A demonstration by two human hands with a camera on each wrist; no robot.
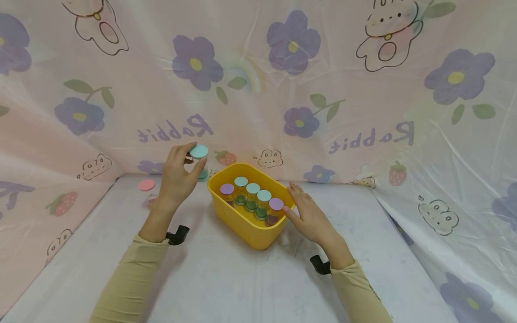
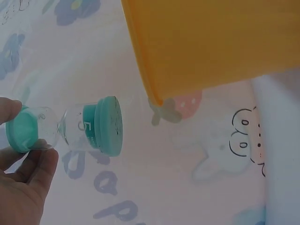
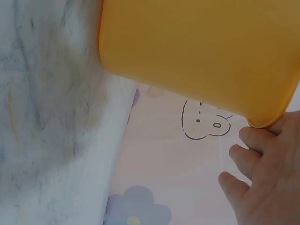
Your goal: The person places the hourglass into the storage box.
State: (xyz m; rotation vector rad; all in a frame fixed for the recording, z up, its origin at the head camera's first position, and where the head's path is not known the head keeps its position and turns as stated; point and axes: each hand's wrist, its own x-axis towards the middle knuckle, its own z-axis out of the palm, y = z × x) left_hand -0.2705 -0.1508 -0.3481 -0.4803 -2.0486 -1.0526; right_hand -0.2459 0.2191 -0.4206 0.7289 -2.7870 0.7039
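Observation:
My left hand (image 1: 177,177) holds a small hourglass timer (image 2: 70,129) with teal end caps, raised just left of the yellow tub (image 1: 238,222). In the left wrist view my fingers (image 2: 28,173) pinch its near cap, and a "5" shows on the far cap. The yellow tub holds several timers standing upright, with purple and teal caps (image 1: 252,188). My right hand (image 1: 308,213) rests with straight fingers against the tub's right rim. In the right wrist view its fingertips (image 3: 248,138) touch the tub's corner (image 3: 262,119).
A pink-capped timer (image 1: 146,185) and another one (image 1: 151,202) stand on the white tabletop (image 1: 226,278) to the left of my left hand. Flowered pink plastic sheeting (image 1: 258,89) walls in the back and both sides.

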